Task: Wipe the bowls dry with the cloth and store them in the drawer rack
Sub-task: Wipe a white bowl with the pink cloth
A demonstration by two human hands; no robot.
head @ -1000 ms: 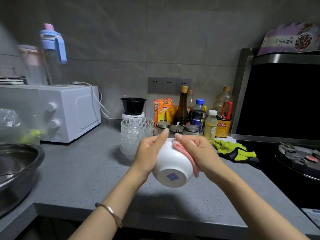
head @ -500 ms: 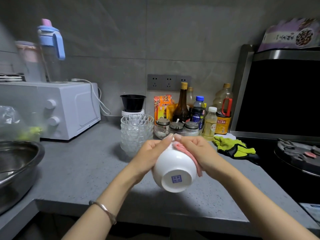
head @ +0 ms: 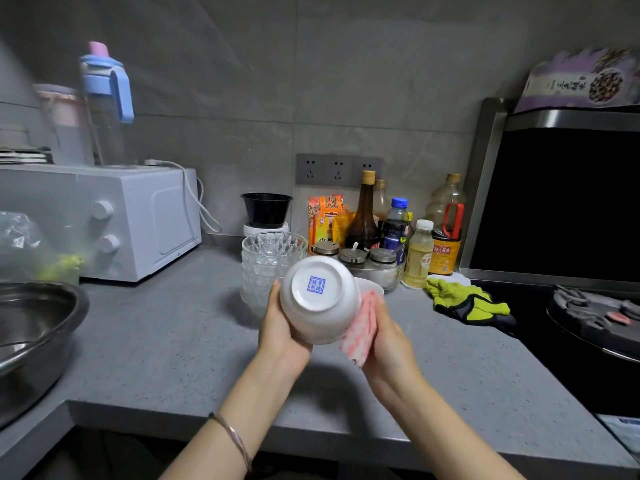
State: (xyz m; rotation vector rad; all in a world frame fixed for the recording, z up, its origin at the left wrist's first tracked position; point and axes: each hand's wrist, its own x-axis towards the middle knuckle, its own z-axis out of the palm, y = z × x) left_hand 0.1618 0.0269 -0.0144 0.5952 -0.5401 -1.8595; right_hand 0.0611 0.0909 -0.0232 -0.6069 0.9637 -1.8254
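A white bowl point(head: 320, 301) with a blue stamp on its base is held above the grey counter point(head: 166, 341), base turned up toward me. My left hand point(head: 280, 332) cups its left side from below. My right hand point(head: 388, 337) presses a pink-and-white cloth point(head: 362, 332) against the bowl's right side. Just behind, a stack of clear glass bowls point(head: 268, 265) stands on the counter. No drawer rack is in view.
A white microwave point(head: 114, 216) stands at the left with a large steel basin point(head: 31, 337) in front of it. Bottles and jars point(head: 391, 237) line the back wall. Green gloves point(head: 464, 301) lie beside the black stove point(head: 595, 323) on the right.
The bowl has been tipped and lifted, so its base now faces up toward me. My right hand with the cloth has slid down from the rim to the bowl's right side.
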